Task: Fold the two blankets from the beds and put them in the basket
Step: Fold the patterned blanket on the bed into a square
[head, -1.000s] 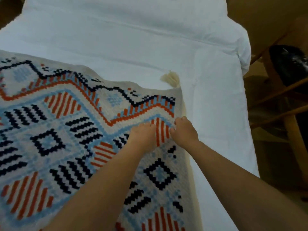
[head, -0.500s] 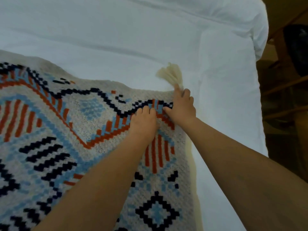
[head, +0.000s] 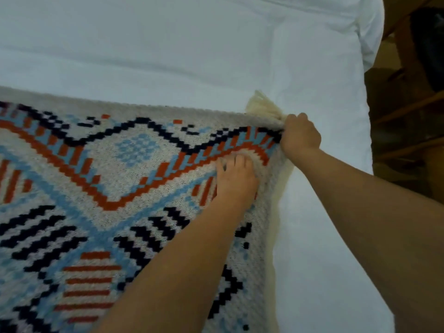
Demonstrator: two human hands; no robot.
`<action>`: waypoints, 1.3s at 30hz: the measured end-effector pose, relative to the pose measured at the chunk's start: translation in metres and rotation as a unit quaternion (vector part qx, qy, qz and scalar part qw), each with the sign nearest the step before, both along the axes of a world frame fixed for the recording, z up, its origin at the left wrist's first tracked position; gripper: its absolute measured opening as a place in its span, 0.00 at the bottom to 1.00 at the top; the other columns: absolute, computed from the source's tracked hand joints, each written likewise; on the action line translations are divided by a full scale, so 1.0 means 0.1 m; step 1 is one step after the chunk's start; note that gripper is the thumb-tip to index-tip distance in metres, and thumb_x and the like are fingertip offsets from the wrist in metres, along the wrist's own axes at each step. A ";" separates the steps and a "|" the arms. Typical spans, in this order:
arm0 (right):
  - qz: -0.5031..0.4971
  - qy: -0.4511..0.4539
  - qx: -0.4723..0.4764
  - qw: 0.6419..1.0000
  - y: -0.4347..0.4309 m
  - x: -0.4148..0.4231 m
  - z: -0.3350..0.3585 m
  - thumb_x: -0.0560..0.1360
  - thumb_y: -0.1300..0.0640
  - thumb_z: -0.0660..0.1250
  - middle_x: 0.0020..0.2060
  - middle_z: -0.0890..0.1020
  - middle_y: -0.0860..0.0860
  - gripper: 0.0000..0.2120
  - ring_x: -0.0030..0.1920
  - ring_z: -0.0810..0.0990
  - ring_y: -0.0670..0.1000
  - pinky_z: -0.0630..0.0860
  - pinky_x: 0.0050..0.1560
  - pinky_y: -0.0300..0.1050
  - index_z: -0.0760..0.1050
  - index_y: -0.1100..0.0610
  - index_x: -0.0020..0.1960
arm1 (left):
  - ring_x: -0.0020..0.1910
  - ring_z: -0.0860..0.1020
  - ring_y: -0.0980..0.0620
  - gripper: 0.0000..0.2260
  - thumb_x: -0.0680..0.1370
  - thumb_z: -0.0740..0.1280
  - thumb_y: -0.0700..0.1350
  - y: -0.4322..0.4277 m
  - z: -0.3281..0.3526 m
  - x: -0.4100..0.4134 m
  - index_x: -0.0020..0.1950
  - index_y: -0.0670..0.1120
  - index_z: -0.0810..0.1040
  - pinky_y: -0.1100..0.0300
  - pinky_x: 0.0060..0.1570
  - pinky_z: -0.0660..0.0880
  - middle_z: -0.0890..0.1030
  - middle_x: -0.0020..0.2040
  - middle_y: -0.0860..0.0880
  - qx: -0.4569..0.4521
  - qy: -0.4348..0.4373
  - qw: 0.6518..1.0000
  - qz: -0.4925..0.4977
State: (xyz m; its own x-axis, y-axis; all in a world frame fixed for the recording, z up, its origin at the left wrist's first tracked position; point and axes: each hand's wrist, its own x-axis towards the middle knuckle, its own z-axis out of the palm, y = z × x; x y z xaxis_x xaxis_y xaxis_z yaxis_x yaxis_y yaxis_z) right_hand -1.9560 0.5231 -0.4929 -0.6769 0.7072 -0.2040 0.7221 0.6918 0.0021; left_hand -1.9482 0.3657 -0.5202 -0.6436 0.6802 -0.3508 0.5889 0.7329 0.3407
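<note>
A knitted blanket (head: 101, 179) with navy, orange and light-blue patterns lies spread over the white bed (head: 192, 49). A cream tassel (head: 263, 105) hangs at its far right corner. My right hand (head: 299, 135) grips that corner just below the tassel, fingers curled round the edge. My left hand (head: 236, 174) rests on the blanket just left of it, fingers curled down into the knit so that the fabric bunches round them. No basket is in view.
The white sheet runs along the blanket's right side to the mattress edge (head: 367, 140). Beyond it at the right stand wooden chair rails (head: 408, 109) with a dark object (head: 430, 44) above them.
Both hands slid up the blanket toward its far right corner. My right hand went from lying on the fabric to gripping the corner by the tassel; the view moved closer.
</note>
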 end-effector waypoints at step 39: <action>-0.223 0.105 -0.252 0.936 -3.37 4.77 -0.23 0.77 0.45 0.61 0.41 0.75 0.50 0.13 0.42 0.79 0.55 0.71 0.37 0.44 0.61 0.53 0.49 | 0.76 0.39 0.47 0.27 0.82 0.49 0.48 -2.70 0.10 3.81 0.76 0.43 0.40 0.50 0.74 0.41 0.40 0.77 0.46 -0.137 -0.059 0.982 -0.117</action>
State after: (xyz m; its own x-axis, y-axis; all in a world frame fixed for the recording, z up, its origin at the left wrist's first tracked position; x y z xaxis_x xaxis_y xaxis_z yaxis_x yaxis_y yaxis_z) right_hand -1.4794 0.1859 -0.5163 -0.3997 0.7783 -0.4842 0.8872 0.1957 -0.4177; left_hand -1.5673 0.0960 -0.5100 -0.4242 0.6737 -0.6051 0.7202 0.6561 0.2255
